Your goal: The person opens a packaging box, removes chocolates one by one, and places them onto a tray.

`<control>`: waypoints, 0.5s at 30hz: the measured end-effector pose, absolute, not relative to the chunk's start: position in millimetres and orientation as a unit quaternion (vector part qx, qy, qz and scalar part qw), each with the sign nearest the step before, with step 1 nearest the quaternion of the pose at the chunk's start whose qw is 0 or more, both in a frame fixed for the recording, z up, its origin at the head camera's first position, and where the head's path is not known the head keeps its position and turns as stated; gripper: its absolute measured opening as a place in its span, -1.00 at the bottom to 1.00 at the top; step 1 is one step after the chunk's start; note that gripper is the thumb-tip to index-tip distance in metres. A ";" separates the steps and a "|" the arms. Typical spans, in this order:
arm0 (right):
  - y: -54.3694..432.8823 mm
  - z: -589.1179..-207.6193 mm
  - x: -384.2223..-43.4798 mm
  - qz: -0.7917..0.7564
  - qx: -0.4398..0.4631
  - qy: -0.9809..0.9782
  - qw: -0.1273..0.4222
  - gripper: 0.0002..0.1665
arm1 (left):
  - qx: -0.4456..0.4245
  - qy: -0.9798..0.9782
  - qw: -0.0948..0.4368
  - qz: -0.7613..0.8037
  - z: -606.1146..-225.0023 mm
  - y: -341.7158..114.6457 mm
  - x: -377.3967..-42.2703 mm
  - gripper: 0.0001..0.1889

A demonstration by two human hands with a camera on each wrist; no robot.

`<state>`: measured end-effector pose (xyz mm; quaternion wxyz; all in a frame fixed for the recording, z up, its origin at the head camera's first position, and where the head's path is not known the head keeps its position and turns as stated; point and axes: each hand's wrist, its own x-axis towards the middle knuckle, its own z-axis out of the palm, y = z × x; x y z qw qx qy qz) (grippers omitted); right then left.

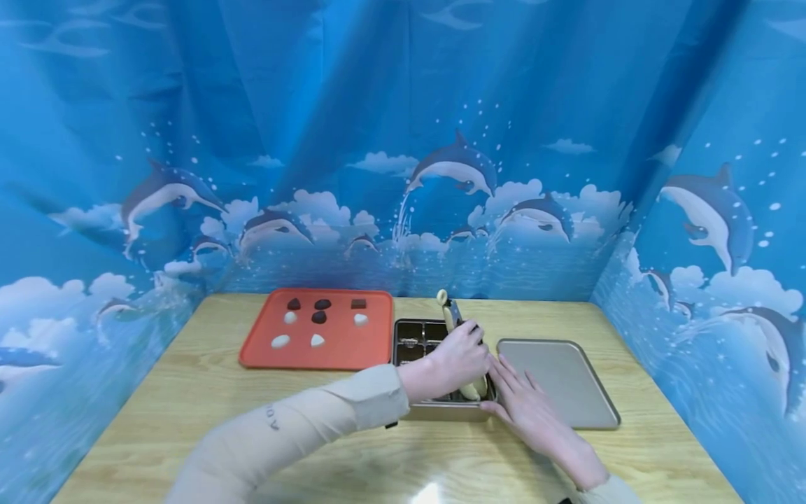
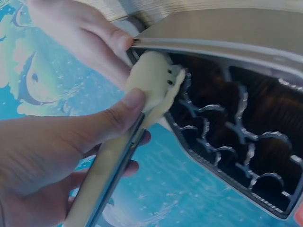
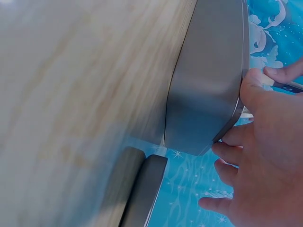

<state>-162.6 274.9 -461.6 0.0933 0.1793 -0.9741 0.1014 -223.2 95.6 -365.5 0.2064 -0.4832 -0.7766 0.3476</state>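
My left hand (image 1: 455, 360) grips a pair of cream tongs (image 2: 106, 172) with metal edges, thumb on one arm and fingers on the other. Their rounded tips (image 2: 150, 75) point down into the front right corner of a dark divided tin (image 1: 441, 413). Whether anything lies between the tips is hidden. Against that corner of the tin rests my right hand (image 1: 525, 409), its fingers fairly straight along the side and its thumb at the front rim. Scalloped dividers (image 2: 255, 137) split the tin into several compartments.
Left of the tin lies a red tray (image 1: 343, 353) with several dark and white chocolate-like pieces (image 1: 319, 317). To the right a flat grey lid (image 1: 563, 381) lies on the wooden table (image 1: 352, 469). A blue dolphin-print curtain (image 1: 378, 105) surrounds the table's back and sides.
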 end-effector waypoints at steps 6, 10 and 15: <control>274.0 -462.2 -162.9 0.101 0.184 -0.973 0.097 -0.09 | -0.509 -0.759 0.238 0.328 -376.4 90.0 -232.3 -0.69; 274.1 -462.6 -163.2 0.100 0.188 -0.972 0.104 -0.09 | -0.523 -0.754 0.260 0.300 -377.0 79.8 -235.3 -0.72; 275.1 -463.0 -163.4 0.100 0.186 -0.973 0.099 -0.09 | -0.521 -0.767 0.268 0.260 -371.6 63.9 -238.1 -0.74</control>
